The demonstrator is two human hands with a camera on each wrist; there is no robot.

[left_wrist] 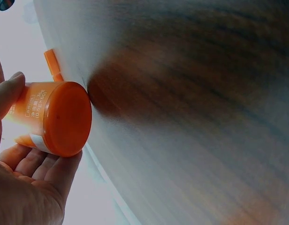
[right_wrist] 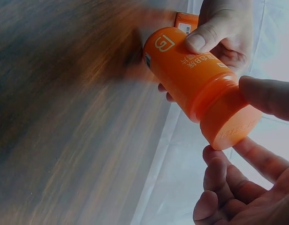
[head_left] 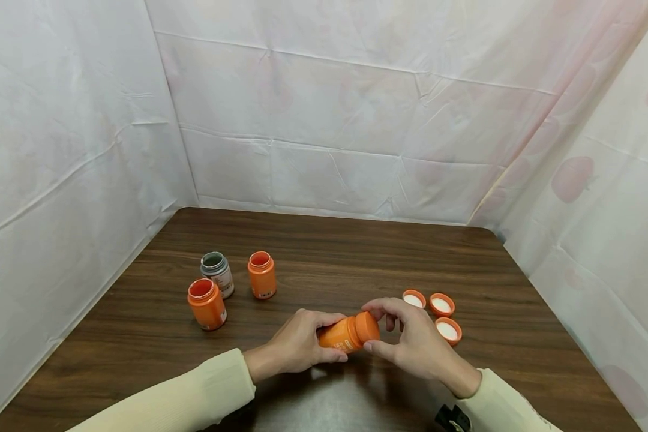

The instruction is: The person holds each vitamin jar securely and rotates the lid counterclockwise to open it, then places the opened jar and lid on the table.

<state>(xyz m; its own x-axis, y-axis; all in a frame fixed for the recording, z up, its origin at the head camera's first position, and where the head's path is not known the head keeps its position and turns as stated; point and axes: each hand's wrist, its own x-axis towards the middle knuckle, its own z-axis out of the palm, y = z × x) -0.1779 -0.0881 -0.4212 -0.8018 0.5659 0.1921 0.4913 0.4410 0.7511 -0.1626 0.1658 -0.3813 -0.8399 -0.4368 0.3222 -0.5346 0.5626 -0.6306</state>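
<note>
An orange pill bottle [head_left: 339,337] is tilted sideways just above the table's near middle, its orange cap [head_left: 367,327] still on and facing right. My left hand [head_left: 304,342] grips the bottle's body, thumb on one side and fingers on the other. The bottle's round base [left_wrist: 68,119] faces the left wrist camera. With thumb and fingertips, my right hand [head_left: 410,339] pinches the cap by its rim. In the right wrist view, raised lettering shows on the cap's top [right_wrist: 236,129], and white print marks the body [right_wrist: 182,70].
Two open orange bottles [head_left: 207,309] [head_left: 262,279] and an open grey bottle [head_left: 218,276] stand at the left on the dark wood table [head_left: 329,252]. Three orange caps [head_left: 441,305] lie inside-up beyond the right hand. White sheeting [head_left: 324,108] hangs around the table.
</note>
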